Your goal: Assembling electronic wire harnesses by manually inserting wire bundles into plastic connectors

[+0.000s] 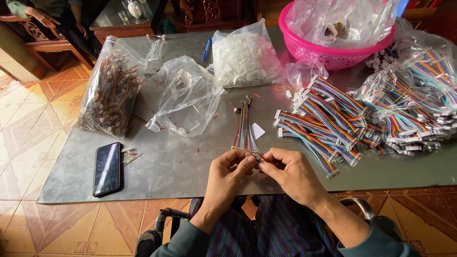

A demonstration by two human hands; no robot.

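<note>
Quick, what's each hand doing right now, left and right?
Left hand: closed, pinching the multicoloured wire bundle.
Right hand: closed, pinching a thin wire at its fingertips.

Phone (pixel 107 168) on table (pixel 190 171) at left, bag of wires (pixel 110 90) behind it, cable bundle (pixel 245 128) at centre, basket (pixel 328 52) behind right, ribbon cables (pixel 323 123) right of bundle, hands (pixel 228 173) at near edge.

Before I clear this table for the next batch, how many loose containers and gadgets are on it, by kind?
Phone: 1
Pink basket: 1
Blue pen: 1
Bag of white connectors: 1
Bag of brown wires: 1
Total: 5
</note>
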